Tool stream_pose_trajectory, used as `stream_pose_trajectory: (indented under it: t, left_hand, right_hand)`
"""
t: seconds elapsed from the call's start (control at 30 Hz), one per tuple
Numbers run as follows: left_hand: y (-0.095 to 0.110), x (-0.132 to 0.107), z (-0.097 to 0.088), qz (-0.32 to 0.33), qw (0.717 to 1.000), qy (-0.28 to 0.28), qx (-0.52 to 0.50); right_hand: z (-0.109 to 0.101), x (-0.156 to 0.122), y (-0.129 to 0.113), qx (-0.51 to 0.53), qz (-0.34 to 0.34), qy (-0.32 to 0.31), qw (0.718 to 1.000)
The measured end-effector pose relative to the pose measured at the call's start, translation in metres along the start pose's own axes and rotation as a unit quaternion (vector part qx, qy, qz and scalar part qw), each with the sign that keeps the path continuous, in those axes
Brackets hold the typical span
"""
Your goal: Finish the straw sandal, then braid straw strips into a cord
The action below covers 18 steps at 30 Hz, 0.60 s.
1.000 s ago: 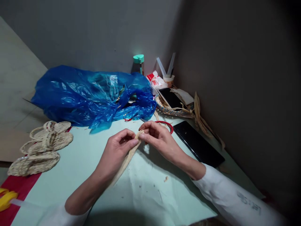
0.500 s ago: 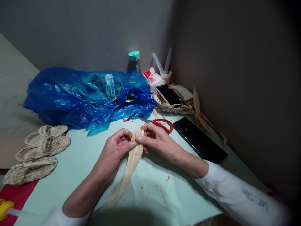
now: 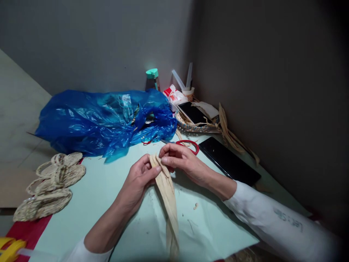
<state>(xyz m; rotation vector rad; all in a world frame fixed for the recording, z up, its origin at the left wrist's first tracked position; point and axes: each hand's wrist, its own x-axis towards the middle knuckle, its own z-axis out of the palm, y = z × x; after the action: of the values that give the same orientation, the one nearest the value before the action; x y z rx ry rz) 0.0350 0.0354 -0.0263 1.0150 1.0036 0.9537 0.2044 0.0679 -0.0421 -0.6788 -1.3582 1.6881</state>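
A long pale dried husk strip (image 3: 168, 196) hangs from both my hands down toward the bottom edge of the view. My left hand (image 3: 140, 178) pinches its top end between thumb and fingers. My right hand (image 3: 178, 162) is closed on the same end from the right, fingertips meeting the left hand's. Both hands hover just above a light green sheet (image 3: 89, 196) that covers the table.
A crumpled blue plastic bag (image 3: 103, 120) lies behind the hands. Woven straw sandals (image 3: 51, 182) are stacked at left. Red-handled scissors (image 3: 188, 145), a black phone (image 3: 227, 160), and a woven basket (image 3: 191, 125) with another phone sit at right, by the wall.
The husk strip has swung from under my left forearm to hang straight down between the hands. Both hands keep their pinch on its top end.
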Motion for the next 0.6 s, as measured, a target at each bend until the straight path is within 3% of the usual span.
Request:
stream_pose_trajectory:
  t: [0.1,0.27,0.37,0.6]
  left_hand:
    - [0.002,0.001,0.0,0.01,1.0,0.013,-0.02]
    - [0.002,0.006,-0.004,0.065,0.993,0.082,-0.052]
    - [0.001,0.009,-0.009,0.062,0.99,0.108,-0.068]
    - [0.004,0.013,-0.016,-0.018,0.992,0.092,-0.087]
  right_hand:
    - [0.0,0.0,-0.001,-0.001,0.01,0.008,1.0]
    - [0.008,0.0,0.007,-0.065,0.077,-0.003,0.995]
    - [0.013,-0.002,0.014,-0.129,0.047,-0.004,0.991]
    - [0.015,-0.008,0.011,-0.216,-0.012,0.012,0.976]
